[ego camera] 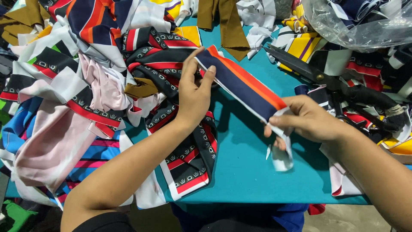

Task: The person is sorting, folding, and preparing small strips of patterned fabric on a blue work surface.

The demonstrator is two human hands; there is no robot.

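A striped fabric strip (242,83), navy with orange, red and white bands, is stretched above the teal table (244,172). My left hand (194,92) pinches its upper left end between thumb and fingers. My right hand (307,118) grips the lower right end, where a white tail of cloth hangs down. The strip runs diagonally from upper left to lower right between the two hands.
A heap of fabric scraps (77,86) in pink, black, blue and white covers the left side. Large black scissors (330,81) lie at the right among more scraps. A clear plastic bag (360,21) sits at the top right. Brown cloth (229,25) hangs at the back.
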